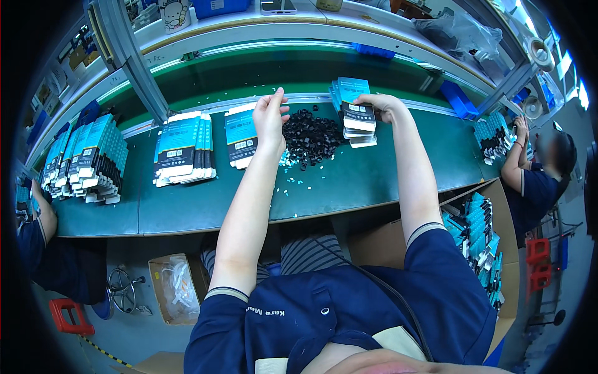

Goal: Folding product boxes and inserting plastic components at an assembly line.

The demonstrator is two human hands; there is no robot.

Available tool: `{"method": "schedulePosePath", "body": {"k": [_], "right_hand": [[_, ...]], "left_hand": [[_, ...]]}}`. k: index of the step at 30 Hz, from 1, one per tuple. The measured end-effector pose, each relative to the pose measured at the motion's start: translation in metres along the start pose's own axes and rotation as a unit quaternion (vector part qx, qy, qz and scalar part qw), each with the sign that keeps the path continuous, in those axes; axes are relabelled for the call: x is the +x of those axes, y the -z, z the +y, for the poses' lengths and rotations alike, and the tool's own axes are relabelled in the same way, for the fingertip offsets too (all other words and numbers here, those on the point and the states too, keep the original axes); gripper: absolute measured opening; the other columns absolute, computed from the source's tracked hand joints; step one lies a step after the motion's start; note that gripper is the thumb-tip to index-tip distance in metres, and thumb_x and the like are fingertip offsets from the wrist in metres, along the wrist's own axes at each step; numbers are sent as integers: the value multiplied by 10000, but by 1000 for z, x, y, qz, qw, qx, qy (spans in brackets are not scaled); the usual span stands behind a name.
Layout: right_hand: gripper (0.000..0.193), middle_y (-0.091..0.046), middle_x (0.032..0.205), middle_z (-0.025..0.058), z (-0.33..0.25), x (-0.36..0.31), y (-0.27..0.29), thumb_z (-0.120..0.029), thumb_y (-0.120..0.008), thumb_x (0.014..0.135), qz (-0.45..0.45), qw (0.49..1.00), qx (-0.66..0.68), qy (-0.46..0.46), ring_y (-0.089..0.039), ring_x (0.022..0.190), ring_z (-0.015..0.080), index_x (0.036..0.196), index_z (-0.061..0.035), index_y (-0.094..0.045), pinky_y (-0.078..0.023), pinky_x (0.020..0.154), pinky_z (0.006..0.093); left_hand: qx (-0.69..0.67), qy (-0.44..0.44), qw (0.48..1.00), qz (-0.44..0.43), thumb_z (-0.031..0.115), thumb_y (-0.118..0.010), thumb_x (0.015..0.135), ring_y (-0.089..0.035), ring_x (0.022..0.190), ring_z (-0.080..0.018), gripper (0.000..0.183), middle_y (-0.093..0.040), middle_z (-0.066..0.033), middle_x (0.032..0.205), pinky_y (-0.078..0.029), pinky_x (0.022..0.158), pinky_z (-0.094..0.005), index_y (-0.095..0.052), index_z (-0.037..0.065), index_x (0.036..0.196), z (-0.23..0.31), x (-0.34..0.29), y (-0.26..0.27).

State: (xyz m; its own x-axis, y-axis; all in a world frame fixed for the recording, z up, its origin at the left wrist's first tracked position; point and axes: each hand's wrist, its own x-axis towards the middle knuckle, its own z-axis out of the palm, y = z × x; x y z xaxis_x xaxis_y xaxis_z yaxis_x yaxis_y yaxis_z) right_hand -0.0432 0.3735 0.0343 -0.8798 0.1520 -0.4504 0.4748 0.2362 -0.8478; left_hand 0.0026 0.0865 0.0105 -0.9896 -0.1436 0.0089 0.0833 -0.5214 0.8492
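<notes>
Fig.: my left hand (270, 118) pinches sth. tiny above black clips (311, 138); right hand (381, 106) grips top box (356, 112) of far stack. Next needs box w/ clip, I judge.

Bare green worktop (349, 187) lies open along the near edge, while the heap of small black plastic parts (310, 138), flanked by a stack of blue-and-white flat cartons (241, 136) and another such stack (355, 112), blocks the far edge.

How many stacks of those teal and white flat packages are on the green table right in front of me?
3: one stack left of the left hand, one beside that hand, one under the right hand. The neighbours' stacks further along aren't counted.
</notes>
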Motion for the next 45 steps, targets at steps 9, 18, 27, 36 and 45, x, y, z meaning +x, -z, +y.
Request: {"method": "schedulePosePath", "body": {"k": [9,18,27,36,45], "right_hand": [[368,-649,985,87,-33,-23,-38,-209,-791,665,1,993,-113,14,-656,828,185,958,-35,-651,-543,714,332],[350,-671,963,136,-27,-17,-40,-140,-725,744,-143,988,51,-6,-677,829,207,1025,5,-575,-559,782,365],[557,-629,1037,136,11,-122,116,-138,-756,720,-38,973,104,204,-648,903,205,1188,1,-487,-544,810,357],[1021,-581,1147,176,172,-326,299,-248,-798,475,513,817,-254,-71,-617,964,257,1331,76,-345,-495,841,338],[1216,-495,1293,249,231,-375,223,-361,-786,396,429,796,-316,-286,-560,1117,314,1403,68,-255,-457,949,362]], "left_hand": [[-1,16,1000,9,311,-673,864,-542,731,-71,242,-599,-5,842,-434,609,-222,-564,96,885,2,-1,3],[-2,52,999,-11,343,-675,858,-535,774,-110,261,-572,-13,873,-423,659,-268,-568,114,923,-2,2,5],[-32,63,997,-35,342,-702,832,-548,763,-125,302,-576,-20,874,-432,643,-271,-588,96,965,-10,7,-4],[-54,86,993,-63,347,-708,826,-553,797,-137,334,-603,-35,911,-441,685,-284,-566,90,984,-8,10,4],[-44,116,988,-89,364,-714,814,-564,815,-140,359,-601,-58,955,-456,693,-272,-531,83,944,-9,-1,2]]}}
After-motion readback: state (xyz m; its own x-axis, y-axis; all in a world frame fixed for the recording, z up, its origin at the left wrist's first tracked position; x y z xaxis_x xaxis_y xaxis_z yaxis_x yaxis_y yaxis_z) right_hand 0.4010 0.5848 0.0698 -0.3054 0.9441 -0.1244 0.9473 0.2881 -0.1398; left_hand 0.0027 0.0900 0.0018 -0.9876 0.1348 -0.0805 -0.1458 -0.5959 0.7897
